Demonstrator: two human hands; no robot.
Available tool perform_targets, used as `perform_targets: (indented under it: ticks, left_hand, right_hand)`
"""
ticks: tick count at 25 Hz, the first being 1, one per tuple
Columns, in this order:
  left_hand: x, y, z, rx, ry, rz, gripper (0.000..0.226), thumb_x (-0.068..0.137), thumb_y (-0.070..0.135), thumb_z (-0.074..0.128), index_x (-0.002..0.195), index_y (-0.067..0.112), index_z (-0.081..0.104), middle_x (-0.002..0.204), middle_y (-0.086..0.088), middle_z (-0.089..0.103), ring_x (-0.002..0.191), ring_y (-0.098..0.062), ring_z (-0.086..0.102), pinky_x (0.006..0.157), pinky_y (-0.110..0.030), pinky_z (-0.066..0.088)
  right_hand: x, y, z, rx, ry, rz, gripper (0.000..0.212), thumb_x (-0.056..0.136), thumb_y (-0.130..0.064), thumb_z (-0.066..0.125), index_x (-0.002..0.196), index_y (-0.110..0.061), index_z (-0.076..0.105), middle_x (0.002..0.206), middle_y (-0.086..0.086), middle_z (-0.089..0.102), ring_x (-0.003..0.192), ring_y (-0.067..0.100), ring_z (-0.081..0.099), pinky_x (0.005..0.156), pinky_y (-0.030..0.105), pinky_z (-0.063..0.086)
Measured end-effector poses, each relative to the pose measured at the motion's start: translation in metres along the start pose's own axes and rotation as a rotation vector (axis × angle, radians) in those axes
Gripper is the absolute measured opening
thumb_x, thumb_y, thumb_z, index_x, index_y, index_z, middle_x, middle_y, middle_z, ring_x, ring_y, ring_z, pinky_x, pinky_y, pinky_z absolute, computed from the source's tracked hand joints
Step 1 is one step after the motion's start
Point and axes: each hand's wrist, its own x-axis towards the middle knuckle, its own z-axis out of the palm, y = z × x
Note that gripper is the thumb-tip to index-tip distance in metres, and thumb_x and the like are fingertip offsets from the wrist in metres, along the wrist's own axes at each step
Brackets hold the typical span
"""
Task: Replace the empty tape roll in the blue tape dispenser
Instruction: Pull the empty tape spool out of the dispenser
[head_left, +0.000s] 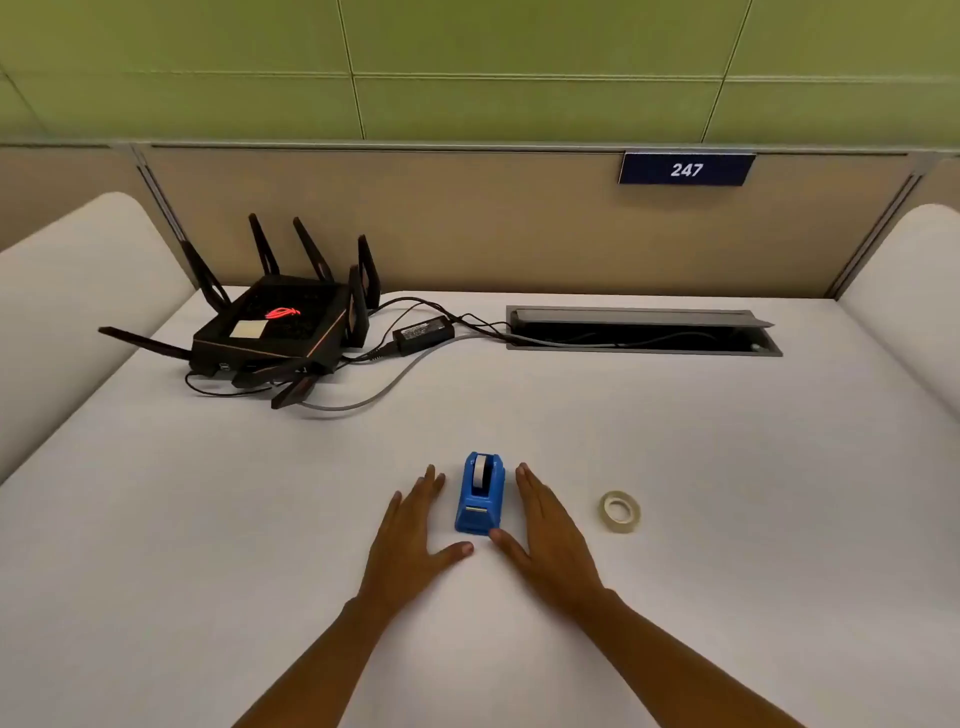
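Left hand (415, 525): flat on the white worktop (675, 441), fingers (434, 480) spread, holding nothing. Blue tape dispenser (480, 496): upright between both hands, near the front edge; rigid plastic, probably light and liable to slide, best gripped by its side walls while the spent core was lifted out. Right hand (550, 525): flat, empty. Fresh tape roll (620, 512): lying apart to the right; stiff ring, pinch by the rim.

You are seeing a router (275, 325) sitting far left on the desk (675, 441). Its cables (415, 364) are running into an open hatch (641, 332).
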Motion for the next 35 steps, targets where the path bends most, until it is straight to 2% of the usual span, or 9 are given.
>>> perform_targets:
  ticks: [4, 7, 10, 12, 17, 21, 25, 30, 35]
  left_hand:
    - [0.021, -0.005, -0.006, 0.014, -0.052, 0.043, 0.103, 0.062, 0.075, 0.057, 0.142, 0.037, 0.004, 0.156, 0.011, 0.01, 0.143, -0.005, 0.011, 0.118, -0.032, 0.0]
    - [0.033, -0.006, -0.004, 0.086, -0.078, 0.086, 0.11, 0.058, 0.081, 0.054, 0.144, 0.034, 0.005, 0.156, 0.014, 0.009, 0.144, -0.004, 0.006, 0.119, -0.034, -0.001]
    - [0.042, -0.007, -0.007, 0.11, -0.114, 0.136, 0.107, 0.056, 0.083, 0.053, 0.138, 0.047, -0.005, 0.15, 0.025, 0.01, 0.14, 0.005, -0.002, 0.118, -0.032, -0.004]
    - [0.045, -0.006, -0.008, 0.097, -0.112, 0.146, 0.104, 0.056, 0.082, 0.054, 0.134, 0.053, -0.008, 0.145, 0.031, 0.009, 0.136, 0.014, -0.006, 0.117, -0.032, -0.004]
    - [0.049, -0.009, -0.005, 0.088, -0.081, 0.141, 0.101, 0.058, 0.08, 0.056, 0.138, 0.049, 0.001, 0.142, 0.035, 0.01, 0.136, 0.016, -0.003, 0.117, -0.029, -0.003]
    - [0.048, -0.01, -0.004, 0.093, -0.061, 0.172, 0.099, 0.061, 0.077, 0.056, 0.139, 0.046, 0.003, 0.143, 0.033, 0.009, 0.137, 0.013, -0.001, 0.116, -0.025, -0.007]
    - [0.048, -0.011, -0.003, 0.089, -0.061, 0.204, 0.097, 0.063, 0.075, 0.056, 0.139, 0.04, 0.006, 0.146, 0.024, 0.015, 0.14, 0.006, 0.005, 0.118, -0.034, -0.002]
    - [0.048, -0.011, -0.003, 0.099, -0.019, 0.229, 0.096, 0.064, 0.076, 0.054, 0.139, 0.04, 0.006, 0.145, 0.023, 0.016, 0.139, 0.005, 0.006, 0.117, -0.036, 0.002]
    - [0.049, -0.012, -0.001, 0.11, 0.007, 0.239, 0.096, 0.065, 0.078, 0.049, 0.14, 0.042, 0.001, 0.145, 0.021, 0.015, 0.137, 0.011, 0.001, 0.115, -0.04, 0.004]
  right_hand:
    - [0.021, 0.002, -0.002, 0.046, -0.048, -0.011, 0.095, 0.077, -0.07, 0.05, 0.148, -0.027, 0.003, 0.157, -0.013, 0.011, 0.137, -0.003, 0.007, 0.113, 0.022, 0.008]
    - [0.031, 0.001, -0.003, 0.089, -0.083, -0.045, 0.101, 0.069, -0.071, 0.06, 0.147, -0.029, 0.011, 0.15, -0.017, 0.025, 0.136, -0.003, 0.021, 0.115, 0.025, 0.015]
    - [0.037, 0.002, -0.009, 0.148, -0.078, -0.051, 0.094, 0.067, -0.063, 0.07, 0.142, -0.029, 0.024, 0.144, -0.012, 0.041, 0.13, 0.001, 0.037, 0.115, 0.037, 0.031]
    - [0.038, 0.001, -0.011, 0.149, -0.095, -0.059, 0.09, 0.069, -0.061, 0.07, 0.141, -0.029, 0.027, 0.143, -0.01, 0.043, 0.129, 0.001, 0.038, 0.114, 0.04, 0.032]
    - [0.04, 0.0, -0.015, 0.18, -0.148, -0.073, 0.091, 0.07, -0.054, 0.073, 0.143, -0.024, 0.027, 0.147, -0.01, 0.039, 0.133, 0.002, 0.034, 0.116, 0.038, 0.027]
    - [0.045, -0.009, -0.02, 0.316, -0.044, 0.032, 0.068, 0.079, -0.052, 0.064, 0.136, -0.026, 0.037, 0.137, -0.006, 0.049, 0.122, 0.007, 0.047, 0.103, 0.027, 0.041]
    - [0.061, -0.027, -0.025, 0.088, 0.025, -0.03, 0.05, 0.082, -0.052, 0.059, 0.123, -0.025, 0.051, 0.118, -0.003, 0.057, 0.104, 0.011, 0.054, 0.084, 0.02, 0.042]
    - [0.072, -0.041, -0.027, -0.197, 0.0, -0.146, 0.053, 0.074, -0.043, 0.073, 0.116, -0.014, 0.06, 0.113, 0.01, 0.061, 0.096, 0.026, 0.059, 0.076, 0.033, 0.048]
    - [0.077, -0.047, -0.032, -0.272, -0.047, -0.138, 0.046, 0.077, -0.032, 0.075, 0.114, -0.008, 0.063, 0.117, 0.014, 0.061, 0.099, 0.03, 0.058, 0.079, 0.037, 0.05]
